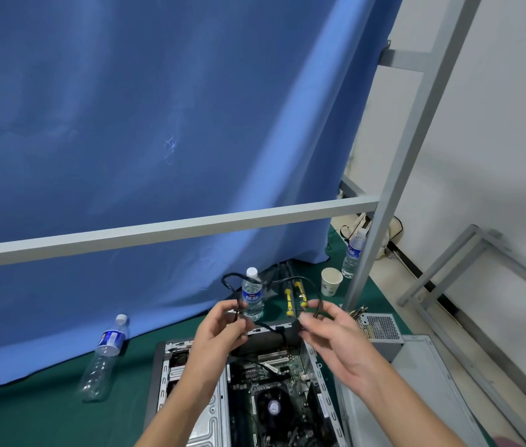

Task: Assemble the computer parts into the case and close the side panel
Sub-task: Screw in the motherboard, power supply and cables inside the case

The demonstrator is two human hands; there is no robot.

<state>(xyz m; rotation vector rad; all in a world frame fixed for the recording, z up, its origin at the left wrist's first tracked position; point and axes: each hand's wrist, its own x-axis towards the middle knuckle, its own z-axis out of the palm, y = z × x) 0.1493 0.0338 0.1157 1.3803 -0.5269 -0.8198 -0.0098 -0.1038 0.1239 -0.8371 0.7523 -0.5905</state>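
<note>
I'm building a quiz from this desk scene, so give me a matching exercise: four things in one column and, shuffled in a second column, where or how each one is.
Things:
1. black cable
2. paper cup
3. empty bottle
4. computer case

States or places:
A. lying tilted on the green mat, near the blue curtain
B. open, with the motherboard and fan showing
C. held up by both hands, left hand and right hand
D. standing upright beside the grey metal post

Pairs: 1-C, 2-D, 3-A, 4-B
</note>
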